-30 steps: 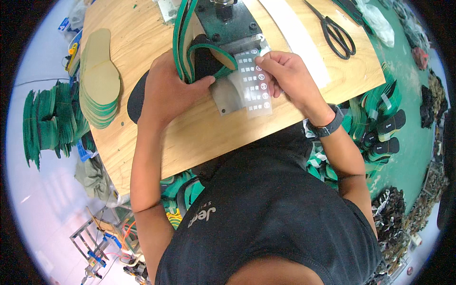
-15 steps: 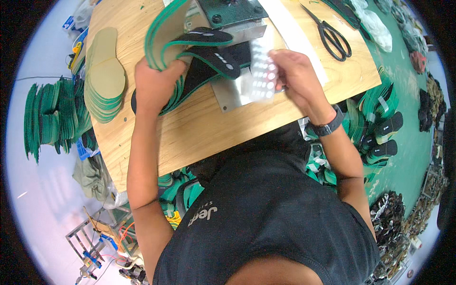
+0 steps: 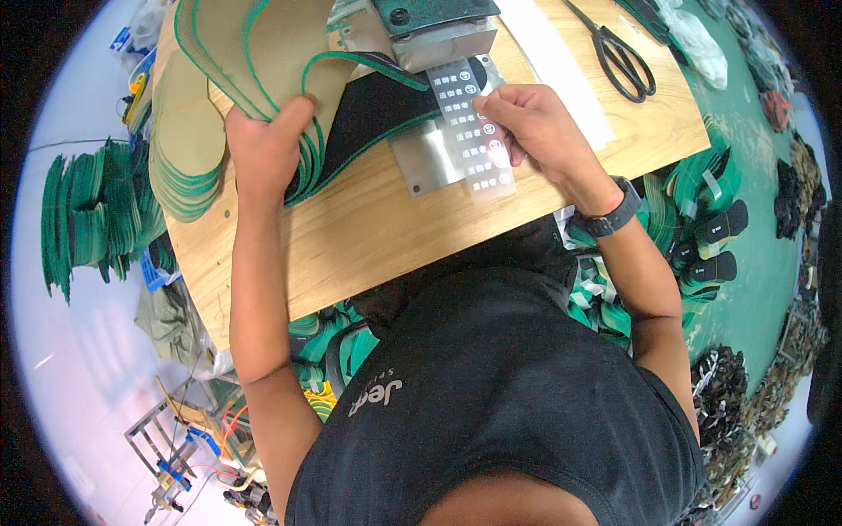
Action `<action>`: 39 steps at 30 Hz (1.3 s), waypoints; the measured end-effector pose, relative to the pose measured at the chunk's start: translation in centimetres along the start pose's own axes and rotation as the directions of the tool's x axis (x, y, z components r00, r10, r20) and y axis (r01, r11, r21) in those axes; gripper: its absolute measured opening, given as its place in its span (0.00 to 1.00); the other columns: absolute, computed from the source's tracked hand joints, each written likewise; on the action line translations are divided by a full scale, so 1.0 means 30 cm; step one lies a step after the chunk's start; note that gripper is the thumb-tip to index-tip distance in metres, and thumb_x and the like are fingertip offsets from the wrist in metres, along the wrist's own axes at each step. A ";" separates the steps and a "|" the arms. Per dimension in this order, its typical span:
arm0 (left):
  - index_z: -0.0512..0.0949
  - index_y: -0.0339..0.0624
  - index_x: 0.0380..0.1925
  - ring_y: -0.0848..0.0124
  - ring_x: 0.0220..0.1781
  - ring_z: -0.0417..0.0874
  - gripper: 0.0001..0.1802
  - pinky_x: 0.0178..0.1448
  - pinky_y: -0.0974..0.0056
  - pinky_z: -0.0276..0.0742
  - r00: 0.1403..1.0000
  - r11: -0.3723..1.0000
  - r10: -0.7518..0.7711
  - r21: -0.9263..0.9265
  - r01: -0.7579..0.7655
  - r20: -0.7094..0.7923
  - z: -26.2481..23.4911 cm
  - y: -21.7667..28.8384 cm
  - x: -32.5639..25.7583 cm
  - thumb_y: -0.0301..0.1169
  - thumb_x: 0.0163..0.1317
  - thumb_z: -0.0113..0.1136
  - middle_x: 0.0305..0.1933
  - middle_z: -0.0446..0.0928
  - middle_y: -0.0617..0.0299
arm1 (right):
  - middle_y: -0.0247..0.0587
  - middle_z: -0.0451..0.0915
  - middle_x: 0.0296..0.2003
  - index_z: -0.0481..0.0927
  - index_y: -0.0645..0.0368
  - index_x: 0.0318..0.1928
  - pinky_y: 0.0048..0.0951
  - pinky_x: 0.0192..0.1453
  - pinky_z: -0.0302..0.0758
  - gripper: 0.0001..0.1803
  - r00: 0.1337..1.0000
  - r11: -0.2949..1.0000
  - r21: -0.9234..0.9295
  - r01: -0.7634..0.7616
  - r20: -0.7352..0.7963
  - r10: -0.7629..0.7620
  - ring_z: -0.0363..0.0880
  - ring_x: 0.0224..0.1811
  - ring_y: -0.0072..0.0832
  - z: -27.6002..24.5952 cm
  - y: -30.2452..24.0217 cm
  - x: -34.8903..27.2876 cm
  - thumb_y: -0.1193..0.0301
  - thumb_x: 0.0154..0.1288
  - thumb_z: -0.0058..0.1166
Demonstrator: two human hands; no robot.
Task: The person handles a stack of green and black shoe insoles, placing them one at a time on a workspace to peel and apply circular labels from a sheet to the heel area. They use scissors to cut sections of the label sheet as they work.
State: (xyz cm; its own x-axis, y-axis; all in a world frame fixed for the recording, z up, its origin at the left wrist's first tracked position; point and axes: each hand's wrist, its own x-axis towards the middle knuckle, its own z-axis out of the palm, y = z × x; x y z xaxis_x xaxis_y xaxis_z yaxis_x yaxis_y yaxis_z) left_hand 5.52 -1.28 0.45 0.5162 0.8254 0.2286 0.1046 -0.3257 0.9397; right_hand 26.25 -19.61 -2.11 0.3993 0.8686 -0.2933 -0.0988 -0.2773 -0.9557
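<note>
My left hand is closed round a stack of green-edged insoles, thumb on top, their beige undersides bent up and back. Below them a black insole face reaches toward the pressing machine. Between thumb and fingers, my right hand pinches a clear sheet of white printed transfer labels. The sheet's upper end covers part of the black insole's tip, close to the machine's metal head. Its lower part overlaps a shiny metal plate. Whether sheet and insole touch, I cannot tell.
More beige insoles lie stacked at the wooden table's left. Black scissors rest at the right, beside a white strip. Bundled insoles stand past the right edge, and a green pile sits at the left.
The label sheet has moved left and up over the black insole's tip. My left hand has shifted slightly left, and the upper insoles have swung back from the machine, hiding their white-printed black ends.
</note>
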 end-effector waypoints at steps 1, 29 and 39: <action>0.79 0.32 0.33 0.76 0.33 0.77 0.11 0.40 0.70 0.73 1.000 1.000 0.010 -0.016 -0.010 0.001 -0.001 -0.004 0.001 0.25 0.48 0.59 0.31 0.79 0.65 | 0.29 0.73 0.15 0.76 0.59 0.23 0.15 0.14 0.63 0.16 1.000 1.000 0.003 0.008 -0.011 -0.008 0.66 0.12 0.14 0.008 -0.004 0.002 0.64 0.66 0.55; 0.71 0.37 0.56 0.51 0.48 0.79 0.40 0.54 0.56 0.74 0.901 0.663 0.187 0.626 -0.411 0.392 0.104 0.028 -0.027 0.40 0.41 0.71 0.45 0.79 0.46 | 0.31 0.75 0.16 0.77 0.62 0.23 0.17 0.18 0.67 0.19 0.997 0.996 -0.051 0.070 -0.029 -0.071 0.71 0.15 0.15 0.028 -0.001 -0.023 0.62 0.68 0.51; 0.77 0.34 0.44 0.61 0.36 0.81 0.24 0.45 0.60 0.76 0.969 0.846 -0.007 0.517 -0.126 0.248 0.070 0.056 -0.033 0.33 0.45 0.62 0.36 0.80 0.48 | 0.34 0.78 0.21 0.78 0.64 0.31 0.18 0.19 0.66 0.13 0.912 0.917 0.312 0.249 -0.394 -0.114 0.73 0.18 0.17 -0.057 0.022 -0.071 0.67 0.69 0.49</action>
State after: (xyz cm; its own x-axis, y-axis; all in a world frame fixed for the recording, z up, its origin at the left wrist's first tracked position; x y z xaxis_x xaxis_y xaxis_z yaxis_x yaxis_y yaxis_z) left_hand 6.97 -3.62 1.28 0.7100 0.6876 0.1518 0.4632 -0.6184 0.6348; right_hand 26.90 -22.36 -2.08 0.7343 0.6623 -0.1490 -0.2753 0.0899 -0.9572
